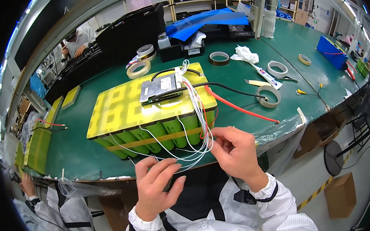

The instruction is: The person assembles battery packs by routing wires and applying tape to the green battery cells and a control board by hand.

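The bundle of thin white wires (pixel 191 146) ran down from the circuit board (pixel 161 89) on top of the battery pack (pixel 121 111) and looped off the pack's near right corner, where both hands met it. The right hand (pixel 234 153), just off that corner, had thumb and forefinger pinched on the strands. The left hand (pixel 156 186), in front of the pack's near edge, lay under the loop with fingers loosely curled; it seemed to be touching the wires rather than gripping them, though the strands were too fine to be sure.

The pack itself, green cells under a yellow cover, sat on the green table (pixel 293 37) close to its near edge. A red cable (pixel 241 108) and a black cable (pixel 234 90) led from the pack's top to the right. Beyond the pack's right side lay a tape roll (pixel 268 96), with another tape ring (pixel 277 68) and a white tube (pixel 267 76) farther back. Behind the pack's far left corner sat a cream tape roll (pixel 138 69). Left of the pack, a second, smaller pack (pixel 37 148) rested by the table's left edge.
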Demonstrator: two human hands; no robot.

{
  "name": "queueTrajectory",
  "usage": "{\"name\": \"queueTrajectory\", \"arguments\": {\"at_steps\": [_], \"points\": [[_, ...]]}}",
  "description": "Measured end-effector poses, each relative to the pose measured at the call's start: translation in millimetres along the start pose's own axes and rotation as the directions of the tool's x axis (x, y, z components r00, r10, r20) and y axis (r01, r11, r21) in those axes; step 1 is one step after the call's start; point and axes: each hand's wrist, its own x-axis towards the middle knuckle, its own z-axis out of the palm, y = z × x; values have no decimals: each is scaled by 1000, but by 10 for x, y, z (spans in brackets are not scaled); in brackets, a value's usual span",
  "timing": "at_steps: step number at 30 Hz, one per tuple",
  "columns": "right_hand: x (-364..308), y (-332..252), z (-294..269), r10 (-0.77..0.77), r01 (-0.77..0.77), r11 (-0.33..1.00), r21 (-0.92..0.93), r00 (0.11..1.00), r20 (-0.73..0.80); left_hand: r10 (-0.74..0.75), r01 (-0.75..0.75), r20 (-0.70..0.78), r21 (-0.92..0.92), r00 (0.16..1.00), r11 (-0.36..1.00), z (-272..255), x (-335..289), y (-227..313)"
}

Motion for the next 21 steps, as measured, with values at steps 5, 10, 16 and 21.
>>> {"name": "queueTrajectory", "arguments": {"at_steps": [5, 10, 16, 21], "points": [[-21, 11, 41, 23, -13, 992, 125, 996, -81, 3, -3, 31, -5, 1000, 1000, 132, 183, 134], [1, -31, -1, 31, -5, 980, 200, 991, -130, 5, -6, 46, 35, 999, 999, 198, 229, 128], [43, -73, -16, 37, -10, 975, 221, 992, -117, -8, 6, 29, 83, 1000, 997, 206, 218, 136], [114, -193, 34, 6, 5, 996, 84, 992, -129, -2, 1, 6, 83, 1000, 997, 189, 203, 112]]}}
